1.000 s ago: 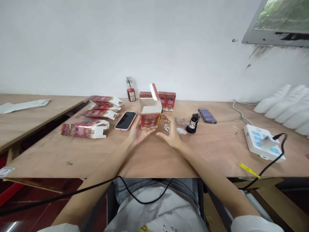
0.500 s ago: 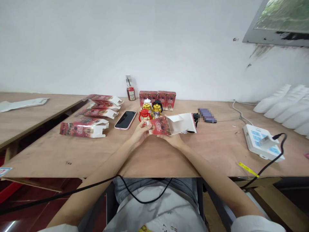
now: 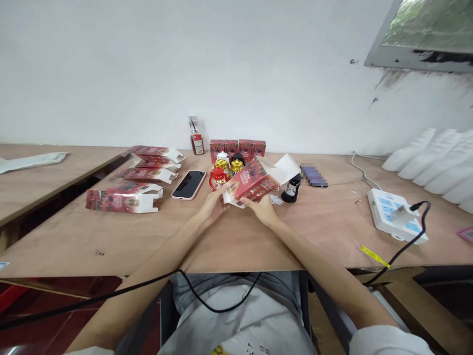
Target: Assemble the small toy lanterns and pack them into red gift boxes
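A red printed carton [image 3: 251,182] is held tilted above the table between both hands, its white flaps standing out at the upper right end. My left hand [image 3: 214,206] is closed on the lower left end of the carton. My right hand [image 3: 263,209] grips its near side, thumb on the printed face. Just behind the carton stand small lanterns: a red one [image 3: 219,177], a gold one [image 3: 236,167], and others in gold, white and black. A black lantern [image 3: 291,188] stands to the right, with small white pieces [image 3: 275,199] beside it.
Several flattened red cartons [image 3: 123,199] lie at the left. A phone [image 3: 188,185] lies beside them. Upright red boxes [image 3: 245,147] and a bottle [image 3: 197,140] stand by the wall. A power strip [image 3: 395,217], a cable and stacked white pieces [image 3: 432,162] occupy the right.
The carton has turned in my hands from nearly level to tilted, its flap end raised. The black lantern at the right now shows more fully. The view has shifted slightly.
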### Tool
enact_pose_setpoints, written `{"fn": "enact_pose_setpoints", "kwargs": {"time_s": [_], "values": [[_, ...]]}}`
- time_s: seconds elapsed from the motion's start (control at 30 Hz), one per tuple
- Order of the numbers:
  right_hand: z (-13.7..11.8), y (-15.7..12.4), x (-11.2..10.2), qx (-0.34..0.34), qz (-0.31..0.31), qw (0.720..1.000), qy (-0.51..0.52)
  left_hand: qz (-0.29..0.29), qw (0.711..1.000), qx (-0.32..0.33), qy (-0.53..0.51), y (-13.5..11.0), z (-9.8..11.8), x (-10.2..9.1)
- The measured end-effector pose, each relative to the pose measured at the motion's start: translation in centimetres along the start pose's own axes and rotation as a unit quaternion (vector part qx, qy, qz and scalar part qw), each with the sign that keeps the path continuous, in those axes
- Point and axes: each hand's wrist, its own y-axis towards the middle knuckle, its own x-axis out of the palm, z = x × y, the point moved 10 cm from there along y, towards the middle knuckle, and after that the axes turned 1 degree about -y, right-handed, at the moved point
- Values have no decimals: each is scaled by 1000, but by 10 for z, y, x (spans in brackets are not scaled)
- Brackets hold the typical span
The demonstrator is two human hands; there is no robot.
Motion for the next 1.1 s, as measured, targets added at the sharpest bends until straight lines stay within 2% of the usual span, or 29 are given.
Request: {"fn": "enact_pose_setpoints", "kwargs": {"time_s": [0.07,0.17,0.37,0.5,0.6,0.73,0.8,0.9,1.0,1.1], "values": [[8,4,-10,23,45,997,66,-20,1000,3,-23,-2,4,4],[17,9,-19,47,84,985,141,-87,996,17,-18,-7,10,18],[18,11,-21,82,100,968,216,-163,986,-19,-8,-13,3,32],[16,9,-17,98,88,964,232,-201,978,-52,-13,-17,-4,37],[18,8,-12,111,76,961,242,-230,971,-55,33,-21,-11,43],[17,7,-8,107,54,960,255,-272,940,10,208,-24,-17,53],[15,8,-9,97,54,960,257,-251,919,81,292,-20,-13,52],[9,11,-14,82,64,962,253,-186,878,182,401,-17,-1,45],[-4,14,-26,53,93,965,241,-185,841,209,463,-20,-1,46],[-15,16,-38,32,117,965,231,-202,837,205,466,-26,-1,49]]}}
